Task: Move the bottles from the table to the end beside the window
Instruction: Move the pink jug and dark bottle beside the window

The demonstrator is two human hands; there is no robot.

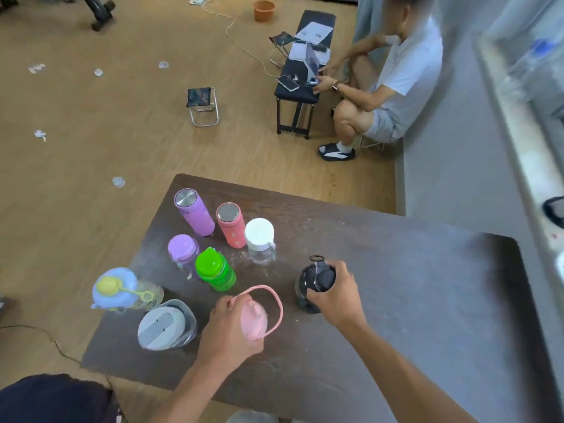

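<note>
Left hand (227,326) grip closed round pink bottle (254,319) near front of table (396,285); right hand (334,296) grip closed on black bottle (314,283) by lid. Both apparently on or just above table, contact unclear. Risk: pink bottle's loop handle or elbow clips green bottle (215,273) just beside, toppling cluster; lid-only hold may slip. Window ledge blurred, drop-off spot unclear.

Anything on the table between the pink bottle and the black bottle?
No. In the head view, only bare table separates the pink bottle and black bottle.
</note>
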